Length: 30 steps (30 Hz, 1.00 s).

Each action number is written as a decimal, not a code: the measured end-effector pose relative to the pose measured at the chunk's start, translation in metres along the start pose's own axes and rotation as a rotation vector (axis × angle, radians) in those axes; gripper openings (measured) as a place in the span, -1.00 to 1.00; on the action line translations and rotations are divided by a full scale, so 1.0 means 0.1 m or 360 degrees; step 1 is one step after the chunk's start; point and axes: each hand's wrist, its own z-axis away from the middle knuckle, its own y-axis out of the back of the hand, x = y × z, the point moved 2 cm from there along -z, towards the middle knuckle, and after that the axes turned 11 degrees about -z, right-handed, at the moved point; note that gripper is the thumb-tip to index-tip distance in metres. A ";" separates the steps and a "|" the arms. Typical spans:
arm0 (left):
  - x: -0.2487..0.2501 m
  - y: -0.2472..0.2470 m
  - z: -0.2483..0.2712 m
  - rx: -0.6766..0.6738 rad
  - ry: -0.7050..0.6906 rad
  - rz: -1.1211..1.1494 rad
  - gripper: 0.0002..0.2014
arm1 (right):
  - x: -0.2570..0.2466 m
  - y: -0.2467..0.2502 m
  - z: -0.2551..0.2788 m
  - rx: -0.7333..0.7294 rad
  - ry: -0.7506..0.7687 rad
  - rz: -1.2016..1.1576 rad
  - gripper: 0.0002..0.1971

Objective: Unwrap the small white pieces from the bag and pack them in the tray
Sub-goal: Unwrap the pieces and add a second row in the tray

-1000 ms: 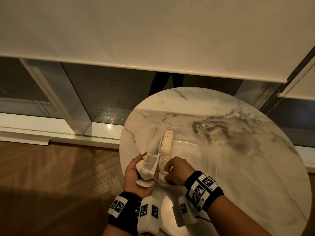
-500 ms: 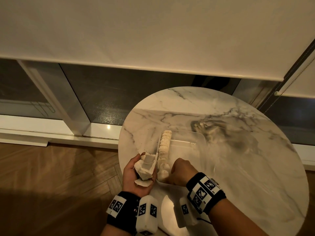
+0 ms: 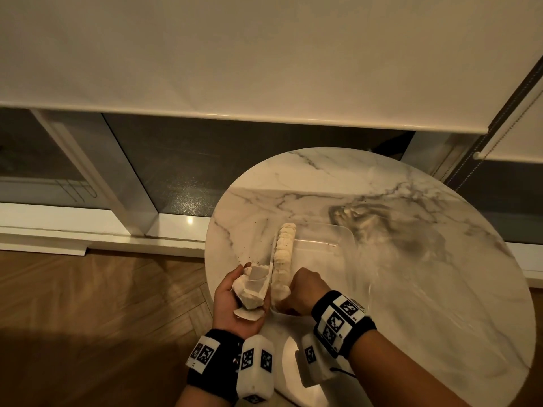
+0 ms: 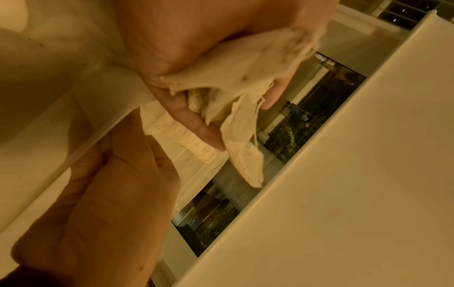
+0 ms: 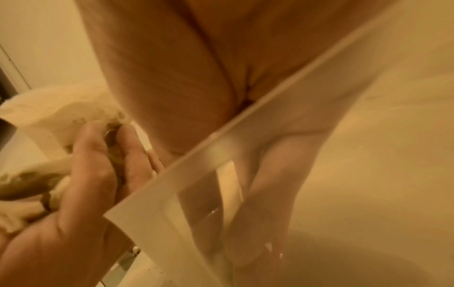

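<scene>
Crumpled cream paper, the bag point(image 3: 253, 289), sits in the palm of the left hand point(image 3: 235, 304), whose thumb and fingers curl round it at the near left edge of the round marble table point(image 3: 411, 274); the left wrist view shows loose flaps of the bag hanging past the fingertips point(image 4: 211, 136); just right of it the clear plastic tray point(image 3: 338, 239) lies on the marble, and a row of small white pieces point(image 3: 283, 254) runs along the tray's left wall from its far end to its near corner; the right hand point(image 3: 302, 292) is knuckles-up at that near left corner, fingers curled down over the rim beside the nearest pieces; the right wrist view shows those fingers point(image 5: 270, 174) dimly through the tray's wall, reaching inside, but whether they pinch a piece I cannot tell; both wrists wear black bands with square printed markers; against the frame of a second ago the left hand holds the bag in much the same way, while the right hand has shifted a little along the near end of the row and the row itself looks unchanged.
</scene>
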 end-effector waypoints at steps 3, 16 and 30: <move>0.01 -0.02 0.02 0.0022 -0.0010 -0.0004 -0.79 | 0.05 0.02 -0.03 -0.0032 -0.0015 -0.0031 -0.42; 0.05 -0.15 0.00 -0.0094 -0.0101 -0.0203 -0.89 | -0.33 0.55 0.69 0.0073 0.0479 -0.1018 -0.50; -0.08 -0.13 -0.09 -0.0041 0.0081 -0.0118 -0.87 | -0.45 1.04 0.83 0.0087 0.0640 -0.0842 -0.92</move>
